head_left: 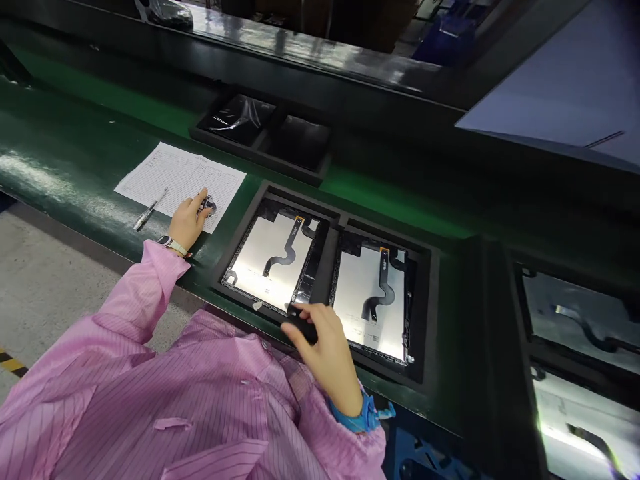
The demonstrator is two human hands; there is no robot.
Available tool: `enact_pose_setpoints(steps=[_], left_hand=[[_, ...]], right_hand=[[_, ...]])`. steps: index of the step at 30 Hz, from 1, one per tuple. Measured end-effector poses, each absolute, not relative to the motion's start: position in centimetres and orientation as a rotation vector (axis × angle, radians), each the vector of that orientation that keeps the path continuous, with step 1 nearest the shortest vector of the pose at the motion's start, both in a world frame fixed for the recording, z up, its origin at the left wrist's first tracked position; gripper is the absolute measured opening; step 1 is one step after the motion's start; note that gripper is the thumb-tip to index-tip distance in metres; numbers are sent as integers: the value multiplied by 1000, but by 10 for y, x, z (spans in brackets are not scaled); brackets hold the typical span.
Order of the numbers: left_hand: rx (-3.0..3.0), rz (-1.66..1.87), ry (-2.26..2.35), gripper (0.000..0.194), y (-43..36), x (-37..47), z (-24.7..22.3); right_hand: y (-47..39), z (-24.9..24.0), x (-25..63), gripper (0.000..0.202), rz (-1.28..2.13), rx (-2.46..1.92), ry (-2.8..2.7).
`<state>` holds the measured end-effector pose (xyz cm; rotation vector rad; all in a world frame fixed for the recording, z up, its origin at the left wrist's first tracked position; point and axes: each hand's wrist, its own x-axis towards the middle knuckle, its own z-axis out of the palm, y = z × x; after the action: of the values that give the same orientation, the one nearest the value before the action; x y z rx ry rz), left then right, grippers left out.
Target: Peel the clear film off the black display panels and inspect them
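My left hand [189, 220] rests on the right part of a printed sheet [175, 175], its fingers around a small dark and silvery object [209, 205]. A pen [150, 210] lies across the sheet's lower left edge. Over the front edge of a black foam tray [327, 267], my right hand [327, 347] has thumb and forefinger apart with a dark gap between them; nothing can be made out in it. Two silver-backed panels, the left one [255, 257] and the right one [350, 293], lie in the tray, each with a black curved flex cable.
Behind stands another black tray [260, 148] with dark panels, one under clear film. At the right, a further tray [525, 333] holds two silvery panels. A blue crate [425, 457] sits below the green bench's [65, 143] front edge.
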<state>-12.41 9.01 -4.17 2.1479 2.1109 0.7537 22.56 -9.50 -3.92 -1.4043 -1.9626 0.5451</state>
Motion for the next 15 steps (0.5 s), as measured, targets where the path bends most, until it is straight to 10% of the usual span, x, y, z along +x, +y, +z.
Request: enact_pose_setpoints(steps=[8, 15], left_hand=[[2097, 1123, 1984, 68, 48, -96, -22], [2103, 575, 1652, 67, -19, -40, -16]], right_hand=[[-21, -43, 199, 54, 365, -1928, -1823], [-7, -49, 199, 57, 516, -2026, -1579]])
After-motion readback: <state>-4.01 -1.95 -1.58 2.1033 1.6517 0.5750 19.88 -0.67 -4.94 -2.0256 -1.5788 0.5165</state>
